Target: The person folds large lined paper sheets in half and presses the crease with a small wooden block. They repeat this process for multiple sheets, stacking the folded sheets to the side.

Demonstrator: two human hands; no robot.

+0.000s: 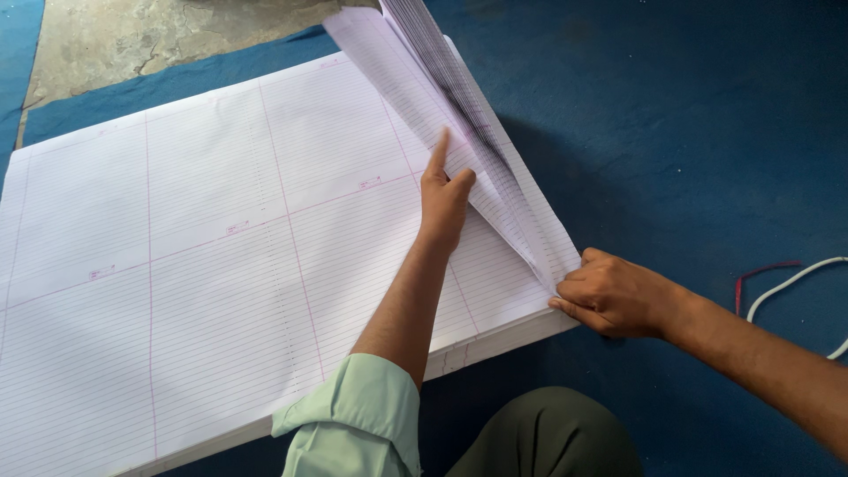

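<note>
Head view. A stack of ruled paper sheets (221,247) lies flat on a blue mat (689,132). The left hand (444,194), forearm stretched toward 12 o'clock, presses its index finger against a lifted sheaf of sheets (459,115), thumb alongside. The right hand (614,294), entering from 4 o'clock, pinches the sheaf's lower corner between fingertips and thumb. White and red cords (786,283) lie at 3 o'clock.

a blue mat (671,132) covers the floor (132,35), bare grey at top left. on the mat lie a stack of ruled sheets (177,265), a white cord (795,283) and a red string (760,269).
</note>
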